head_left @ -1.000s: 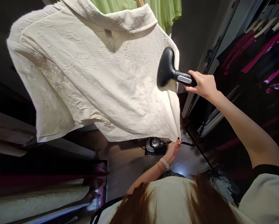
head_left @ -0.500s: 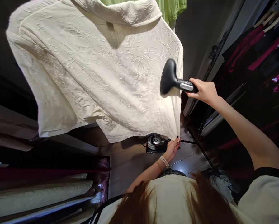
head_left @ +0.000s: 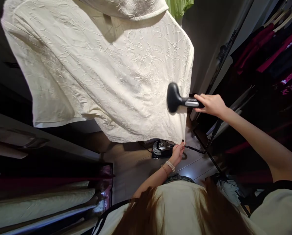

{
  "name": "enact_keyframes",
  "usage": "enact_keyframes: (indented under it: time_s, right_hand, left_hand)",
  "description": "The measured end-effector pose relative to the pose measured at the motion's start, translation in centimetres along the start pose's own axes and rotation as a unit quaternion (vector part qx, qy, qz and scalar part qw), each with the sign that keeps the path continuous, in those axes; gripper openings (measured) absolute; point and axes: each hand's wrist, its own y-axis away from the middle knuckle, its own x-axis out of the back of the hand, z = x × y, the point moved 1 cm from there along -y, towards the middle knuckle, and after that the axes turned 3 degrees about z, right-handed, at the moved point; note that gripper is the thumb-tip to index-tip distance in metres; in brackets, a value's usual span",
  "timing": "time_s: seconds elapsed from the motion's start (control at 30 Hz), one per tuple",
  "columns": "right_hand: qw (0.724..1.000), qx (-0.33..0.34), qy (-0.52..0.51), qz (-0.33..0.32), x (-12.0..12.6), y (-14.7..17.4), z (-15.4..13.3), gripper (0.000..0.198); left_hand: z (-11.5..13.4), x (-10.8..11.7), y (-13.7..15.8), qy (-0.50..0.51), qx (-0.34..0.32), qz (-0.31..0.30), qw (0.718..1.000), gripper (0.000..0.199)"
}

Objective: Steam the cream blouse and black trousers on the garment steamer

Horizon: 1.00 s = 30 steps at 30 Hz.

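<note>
A cream shirt (head_left: 126, 75) with a raised floral pattern and a collar hangs in front of me. My right hand (head_left: 211, 103) is wrapped round the handle of a black garment steamer head (head_left: 174, 98), whose broad face lies against the shirt's lower right part. Below it, my left hand (head_left: 178, 152) pinches the shirt's bottom right corner and draws the cloth down taut. A watch and a thin bracelet circle my left wrist. The steamer's dark hose (head_left: 197, 150) runs behind the left hand and up towards the right.
On the floor under the shirt stands the steamer base (head_left: 160, 148). A green garment (head_left: 179, 8) hangs behind. Dark and magenta clothes (head_left: 263, 49) hang on the right. Light garments (head_left: 43, 200) hang at lower left, and a pale cloth heap (head_left: 229, 191) lies at lower right.
The steamer head in my right hand has slid down the shirt towards the hem. My left hand still pinches the corner. The shirt appears slightly higher in view.
</note>
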Motion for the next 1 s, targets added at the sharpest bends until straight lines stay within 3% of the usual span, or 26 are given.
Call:
enact_keyframes:
  time_s: [0.13,0.27,0.57,0.67,0.77,0.9,1.0]
  right_hand:
    - [0.989,-0.1,0.013,0.11,3.3,-2.2,0.1,0.067]
    - [0.979,-0.135,0.021,0.148,3.2,-2.1,-1.4,0.068]
    - [0.989,-0.141,-0.033,0.016,-4.3,5.9,-7.3,0.058]
    - [0.983,-0.174,-0.059,-0.011,-5.8,8.3,-9.2,0.056]
    - [0.962,-0.248,-0.112,0.007,-6.7,10.1,-11.4,0.055]
    - [0.914,-0.347,-0.201,0.058,-7.5,11.4,-14.8,0.053]
    - [0.855,-0.445,-0.252,0.092,-8.0,11.6,-17.1,0.053]
  left_hand:
    - [0.1,0.3,0.5,-0.003,0.006,0.002,1.0,0.019]
    - [0.4,0.5,0.5,-0.002,0.004,0.011,1.0,0.017]
    - [0.5,-0.1,-0.6,0.013,0.005,0.006,1.0,0.014]
    - [0.5,-0.1,-1.1,0.022,0.002,-0.01,1.0,0.014]
    - [1.2,0.5,-1.8,0.03,0.003,-0.023,0.999,0.02]
    - [3.3,1.4,-3.3,0.03,0.015,-0.052,0.998,0.036]
    - [4.8,1.0,-5.1,0.012,0.046,-0.089,0.995,0.022]
